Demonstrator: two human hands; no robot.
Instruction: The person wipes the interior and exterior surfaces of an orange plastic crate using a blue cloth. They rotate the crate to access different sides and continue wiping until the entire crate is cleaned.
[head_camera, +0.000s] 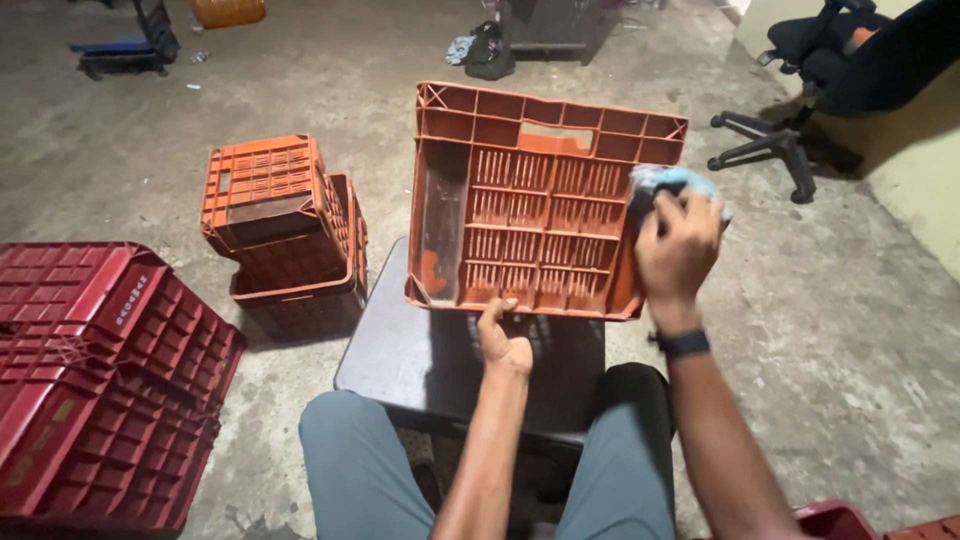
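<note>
- The person sits with an orange crate (540, 205) tipped up on a small dark counter (400, 350) in front of the knees.
- The left hand (503, 345) grips the crate's bottom edge, fingers curled over the rim.
- The right hand (678, 250) is closed around a light blue cloth (668, 182) and presses it on the crate's right side.
- A black band (684, 343) sits on the right wrist.
- Two more orange crates (285, 235) are stacked on the floor to the left (one sits crooked on the other).
- Dark red crates (100, 380) lie piled at the far left.
- A black office chair (800, 90) stands at the far right.
</note>
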